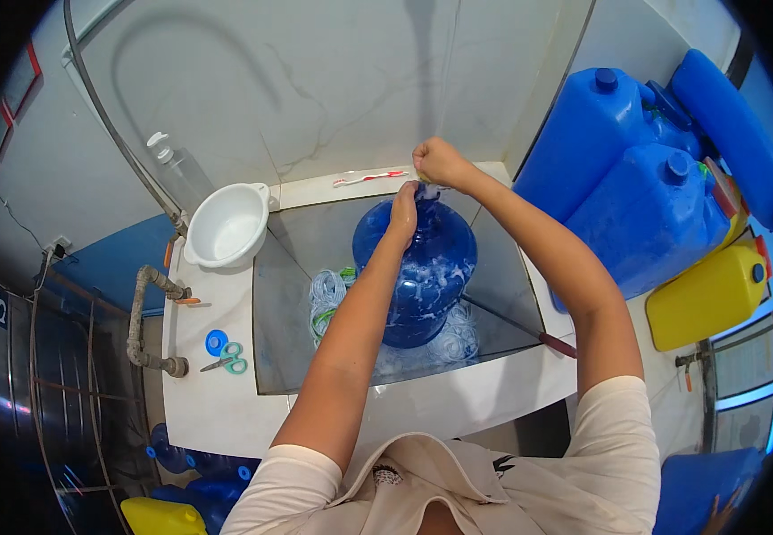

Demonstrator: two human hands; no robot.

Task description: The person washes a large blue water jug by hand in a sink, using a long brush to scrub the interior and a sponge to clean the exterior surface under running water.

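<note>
A large blue water jug [426, 267] with soapy foam on it stands in the grey tiled sink [286, 287], its neck towards the wall. My left hand [405, 212] rests flat against the left side of the jug's neck. Just above the jug's mouth my right hand [441, 162] is closed into a fist, with a small bit of something yellowish under it; what it is cannot be made out. Foam covers the neck. Around the jug's base lie coils of pale blue and green netting or cord [327, 291].
A white plastic basin [226, 227], a clear pump bottle [182, 174], teal scissors [231, 361] and a blue cap [216, 342] are left. A toothbrush [371, 178] lies on the ledge. Blue jerrycans [634, 214] crowd the right. A red-handled tool [557, 345] crosses the sink's edge. Another person's hand [724, 511] shows lower right.
</note>
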